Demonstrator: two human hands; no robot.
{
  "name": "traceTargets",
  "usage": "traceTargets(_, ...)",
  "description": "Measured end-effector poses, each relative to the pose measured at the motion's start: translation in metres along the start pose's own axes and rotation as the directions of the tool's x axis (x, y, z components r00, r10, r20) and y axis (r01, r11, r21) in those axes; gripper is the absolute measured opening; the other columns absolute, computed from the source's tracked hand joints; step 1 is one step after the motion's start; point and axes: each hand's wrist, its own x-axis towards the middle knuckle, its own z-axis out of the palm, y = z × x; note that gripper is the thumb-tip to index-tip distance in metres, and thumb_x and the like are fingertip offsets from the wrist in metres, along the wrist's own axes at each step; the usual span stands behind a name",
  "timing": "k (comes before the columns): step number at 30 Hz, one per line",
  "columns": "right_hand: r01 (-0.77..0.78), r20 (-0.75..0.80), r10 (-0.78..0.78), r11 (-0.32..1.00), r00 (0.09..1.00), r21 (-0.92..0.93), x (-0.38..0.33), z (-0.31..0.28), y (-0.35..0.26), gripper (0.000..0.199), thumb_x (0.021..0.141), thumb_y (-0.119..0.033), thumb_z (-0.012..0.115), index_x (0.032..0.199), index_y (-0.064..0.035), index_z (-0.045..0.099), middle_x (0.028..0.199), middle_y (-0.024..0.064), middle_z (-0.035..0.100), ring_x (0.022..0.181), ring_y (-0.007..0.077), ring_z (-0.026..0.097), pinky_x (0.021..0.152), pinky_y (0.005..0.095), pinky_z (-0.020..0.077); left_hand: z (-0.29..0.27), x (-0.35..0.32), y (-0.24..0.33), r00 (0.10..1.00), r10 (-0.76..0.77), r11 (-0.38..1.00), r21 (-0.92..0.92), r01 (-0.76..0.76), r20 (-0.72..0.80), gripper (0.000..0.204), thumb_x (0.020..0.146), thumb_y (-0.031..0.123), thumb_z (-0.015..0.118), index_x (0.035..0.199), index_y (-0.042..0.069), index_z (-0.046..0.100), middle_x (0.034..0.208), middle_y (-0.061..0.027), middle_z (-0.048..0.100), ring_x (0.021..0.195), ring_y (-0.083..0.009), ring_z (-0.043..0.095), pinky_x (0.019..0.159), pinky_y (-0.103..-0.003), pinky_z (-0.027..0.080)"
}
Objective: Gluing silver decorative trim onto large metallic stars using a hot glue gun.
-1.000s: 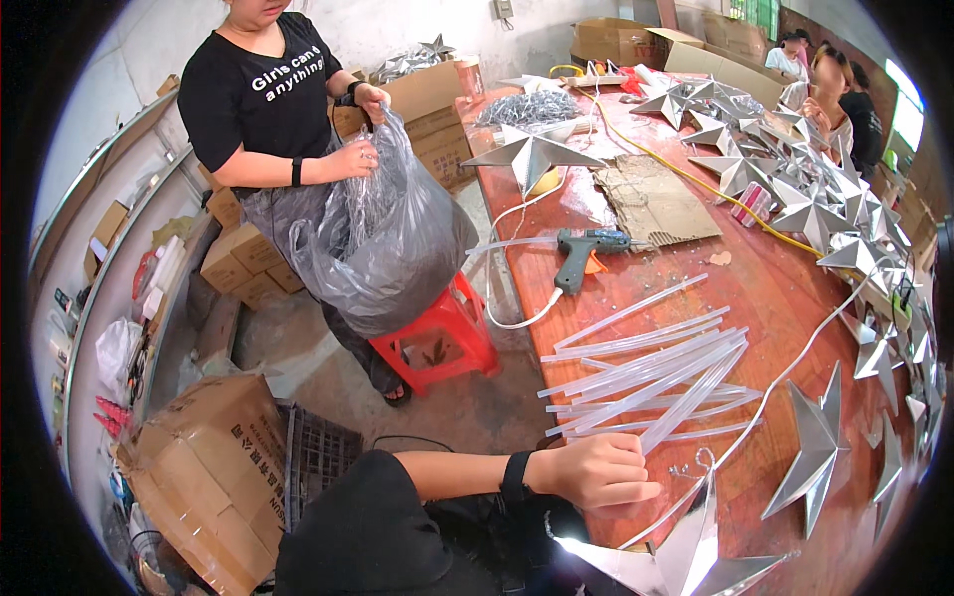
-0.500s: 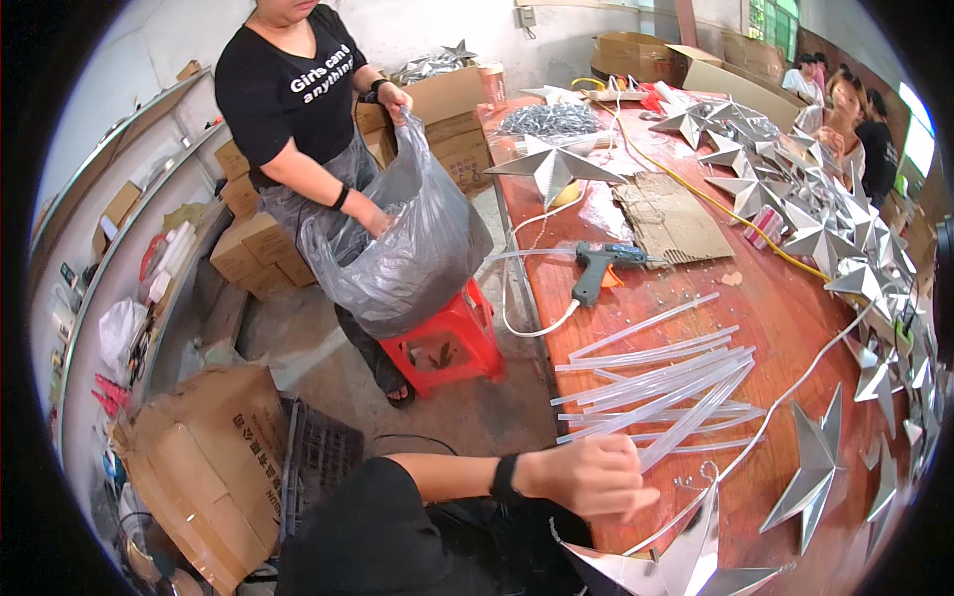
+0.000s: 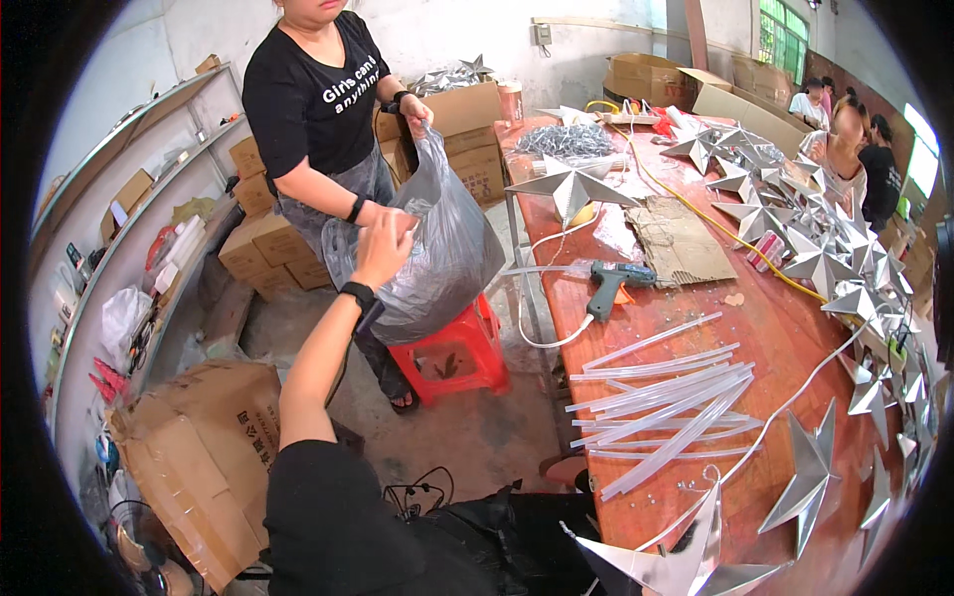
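My left hand (image 3: 383, 245), with a black band (image 3: 362, 296) at the wrist, is stretched out at the mouth of a large grey plastic bag (image 3: 449, 253). Its fingers point upward and look apart, with nothing visible in them. The bag rests on a red plastic stool (image 3: 452, 348). A co-worker in a black T-shirt (image 3: 313, 109) holds up the bag's rim with one hand (image 3: 415, 111); the other hand is partly hidden behind mine. My right hand is not in view. A silver folded star (image 3: 686, 561) lies at the near table edge.
On the reddish table (image 3: 686, 333) lie clear glue sticks (image 3: 661, 407), a glue gun (image 3: 614, 288), a cardboard piece (image 3: 681, 243) and many silver stars (image 3: 805, 477). A yellow cord (image 3: 715, 223) crosses it. Cartons (image 3: 199, 457) and shelves (image 3: 129, 214) stand left; other people are far right.
My left hand has moved from above the table's near edge, left and away from me, to the bag. The view has shifted slightly. The co-worker still holds the bag.
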Motion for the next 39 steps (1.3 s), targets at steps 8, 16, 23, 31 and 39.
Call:
traceTargets(8, 0.016, 0.019, -0.017, 1.0, 1.0, 0.019, 0.002, -0.011, -0.009, 0.019, 0.088, -0.018, 0.049, 0.09, 0.001, 0.052, 0.08, 0.0164, 0.054, 0.076, 0.0347, 0.053, 0.072, 0.0439, 0.0438, 0.086, -0.074, -0.06, 0.531, -0.55, 0.796, 0.213, 0.566, 0.645, 0.063, 0.083, 0.05, 0.046, 0.126, 0.004, 0.048, 0.125, -0.0205, 0.053, 0.118, -0.036, 0.048, 0.099, -0.054, 0.032)
traceTargets(16, 0.062, 0.064, -0.066, 0.996, 0.996, 0.061, 0.032, -0.018, 0.006, 0.019, 0.088, -0.017, 0.049, 0.092, 0.001, 0.051, 0.082, 0.0166, 0.054, 0.077, 0.0345, 0.053, 0.073, 0.0437, 0.0439, 0.1, -0.109, -0.009, 0.762, -0.296, 0.954, 0.21, 0.212, 0.576, 0.043, 0.085, 0.043, 0.049, 0.09, 0.003, 0.066, 0.091, -0.0167, 0.065, 0.092, -0.0315, 0.059, 0.085, -0.045, 0.04)
traceTargets(23, 0.1, 0.052, -0.107, 0.986, 0.993, 0.135, 0.058, 0.035, 0.008, 0.019, 0.088, -0.017, 0.05, 0.093, 0.001, 0.051, 0.084, 0.0167, 0.054, 0.078, 0.0343, 0.053, 0.073, 0.0435, 0.0441, 0.092, -0.073, -0.031, 0.666, -0.724, 0.687, -0.265, 0.676, -0.18, 0.066, 0.075, 0.043, 0.069, 0.118, -0.002, 0.047, 0.112, -0.0223, 0.049, 0.106, -0.0388, 0.047, 0.092, -0.049, 0.035)
traceTargets(31, 0.152, 0.11, -0.17, 0.976, 0.979, 0.154, 0.097, -0.002, 0.023, 0.02, 0.088, -0.017, 0.05, 0.095, 0.001, 0.05, 0.085, 0.0169, 0.054, 0.08, 0.034, 0.053, 0.074, 0.0434, 0.0442, 0.08, -0.019, -0.064, 0.635, -0.714, 0.329, -0.659, 0.676, 0.295, 0.114, 0.071, 0.057, 0.07, 0.142, -0.008, 0.009, 0.141, -0.0292, 0.025, 0.129, -0.0361, 0.03, 0.104, -0.04, 0.029)
traceTargets(39, 0.2, 0.111, -0.214, 0.971, 0.971, 0.129, 0.113, -0.052, 0.043, 0.02, 0.087, -0.017, 0.051, 0.096, 0.001, 0.05, 0.087, 0.0171, 0.053, 0.081, 0.0338, 0.053, 0.074, 0.0432, 0.0444, 0.079, -0.022, -0.042, 0.815, -0.541, 0.672, -0.477, 0.566, 0.205, 0.114, 0.072, 0.053, 0.071, 0.14, -0.011, 0.007, 0.143, -0.0332, 0.018, 0.136, -0.0412, 0.015, 0.112, -0.042, 0.014)
